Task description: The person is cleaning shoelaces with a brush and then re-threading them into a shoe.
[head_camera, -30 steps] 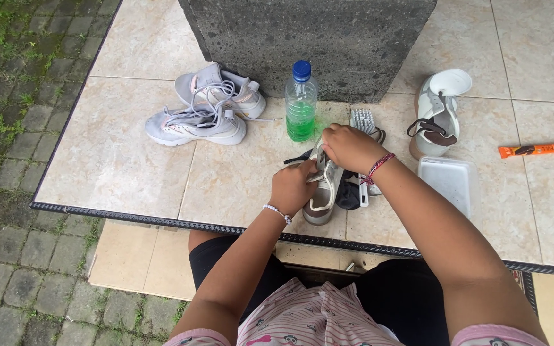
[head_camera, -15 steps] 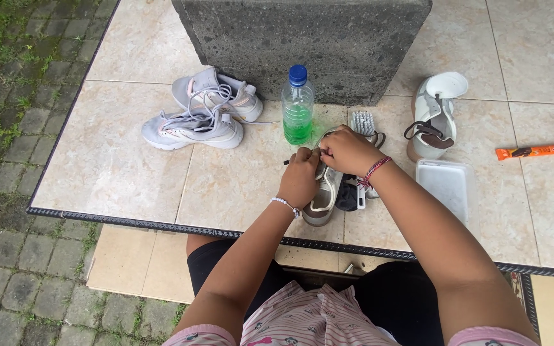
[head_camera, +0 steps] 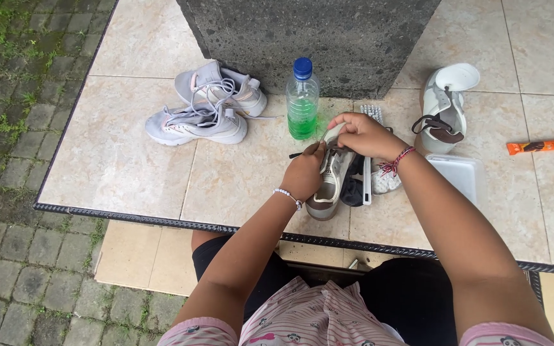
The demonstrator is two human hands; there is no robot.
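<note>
A beige and brown sneaker (head_camera: pixel 329 192) lies on the tiled floor in front of me, toe towards me. My left hand (head_camera: pixel 304 172) pinches its dark lace at the left side of the shoe. At the far end of the sneaker, my right hand (head_camera: pixel 361 135) holds the tongue or lace. A plastic bottle with green liquid and a blue cap (head_camera: pixel 302 99) stands just beyond my hands. A white scrubbing brush (head_camera: pixel 374 115) lies partly hidden behind my right hand.
Two light grey sneakers (head_camera: pixel 203 109) lie at the left. A second beige sneaker (head_camera: pixel 444 109) stands upright at the right, next to a white tray (head_camera: pixel 460 176). An orange wrapped stick (head_camera: pixel 543 145) lies far right. A dark stone block (head_camera: pixel 309 32) stands behind. A black metal edge (head_camera: pixel 161 220) borders the tiles.
Both hands have stayed on the sneaker, shifting slightly as they work its lace. The view has moved a little.
</note>
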